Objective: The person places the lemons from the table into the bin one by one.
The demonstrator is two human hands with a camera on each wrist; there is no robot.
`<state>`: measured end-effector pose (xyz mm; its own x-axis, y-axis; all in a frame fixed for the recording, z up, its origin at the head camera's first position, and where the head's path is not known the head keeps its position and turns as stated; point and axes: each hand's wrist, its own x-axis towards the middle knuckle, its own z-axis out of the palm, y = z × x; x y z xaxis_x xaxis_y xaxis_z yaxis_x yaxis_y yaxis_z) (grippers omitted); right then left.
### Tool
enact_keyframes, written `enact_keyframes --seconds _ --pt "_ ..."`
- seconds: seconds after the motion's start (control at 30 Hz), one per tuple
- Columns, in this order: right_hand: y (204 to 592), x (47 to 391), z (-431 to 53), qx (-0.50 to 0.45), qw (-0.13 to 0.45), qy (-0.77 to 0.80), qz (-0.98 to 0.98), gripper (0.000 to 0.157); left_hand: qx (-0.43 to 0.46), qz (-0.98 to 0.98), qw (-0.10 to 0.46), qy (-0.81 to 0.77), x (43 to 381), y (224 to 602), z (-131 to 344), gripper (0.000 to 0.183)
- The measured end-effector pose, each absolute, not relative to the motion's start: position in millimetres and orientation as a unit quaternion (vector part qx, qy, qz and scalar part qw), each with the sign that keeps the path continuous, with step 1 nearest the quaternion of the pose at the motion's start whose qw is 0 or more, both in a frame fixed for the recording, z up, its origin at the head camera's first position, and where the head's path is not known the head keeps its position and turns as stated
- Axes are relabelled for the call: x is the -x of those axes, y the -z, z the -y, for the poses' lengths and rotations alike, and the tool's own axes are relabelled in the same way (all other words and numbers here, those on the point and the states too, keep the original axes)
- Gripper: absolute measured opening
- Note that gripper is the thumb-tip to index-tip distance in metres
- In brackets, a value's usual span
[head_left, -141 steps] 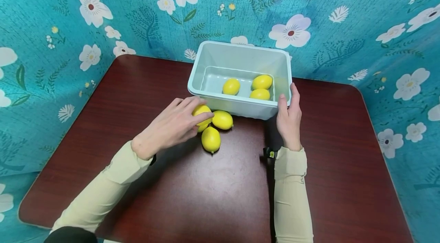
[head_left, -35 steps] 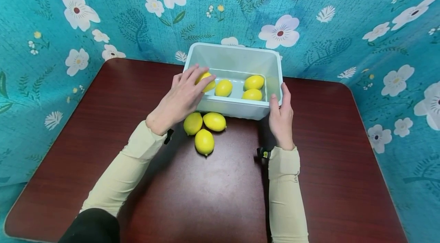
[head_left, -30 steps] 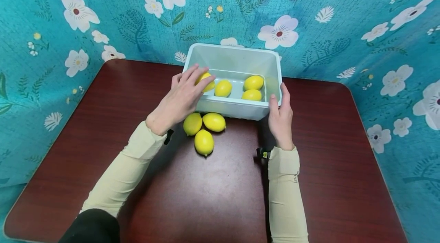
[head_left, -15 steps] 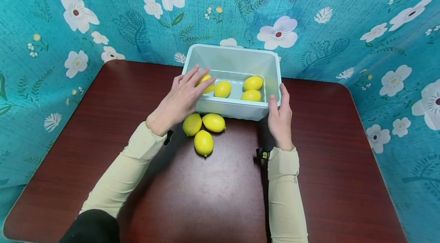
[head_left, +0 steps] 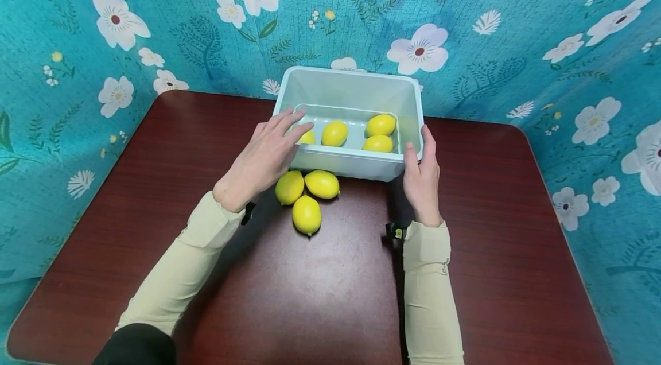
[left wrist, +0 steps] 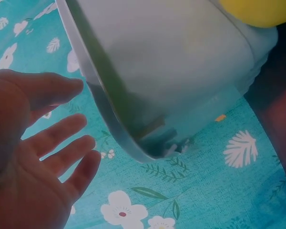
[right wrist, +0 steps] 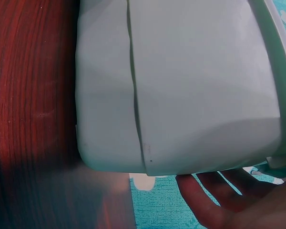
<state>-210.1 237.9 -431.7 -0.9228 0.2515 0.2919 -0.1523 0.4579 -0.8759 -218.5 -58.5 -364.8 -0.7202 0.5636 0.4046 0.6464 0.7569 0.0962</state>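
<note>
Bright head view, pale glare on the tabletop [head_left: 341, 273], dimmer, hazier wrist views.

On the head feed I counted seven lemons [head_left: 334, 133]: four inside one bin [head_left: 351, 163], among them one partly covered by the left hand [head_left: 262, 157], and three outside it on one table [head_left: 351, 296]. With the right hand [head_left: 422, 181], that made two hands. I also had two pale sleeves [head_left: 427, 290] and two dark wrist pieces [head_left: 396, 231], one per arm. My left wrist feed gave me one lemon, one bin and one hand; my right wrist feed, one bin and one hand.
</note>
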Motion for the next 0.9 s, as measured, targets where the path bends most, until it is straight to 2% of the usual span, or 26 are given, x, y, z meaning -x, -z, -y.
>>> enact_keyframes --seconds 0.4,0.9 --pt "433 212 -238 0.033 0.199 -0.518 0.831 0.054 0.328 0.913 0.208 0.123 212 368 67 0.041" --pt "432 211 -237 0.034 0.195 -0.519 0.831 0.054 0.339 0.908 0.209 0.13 201 369 74 0.045"
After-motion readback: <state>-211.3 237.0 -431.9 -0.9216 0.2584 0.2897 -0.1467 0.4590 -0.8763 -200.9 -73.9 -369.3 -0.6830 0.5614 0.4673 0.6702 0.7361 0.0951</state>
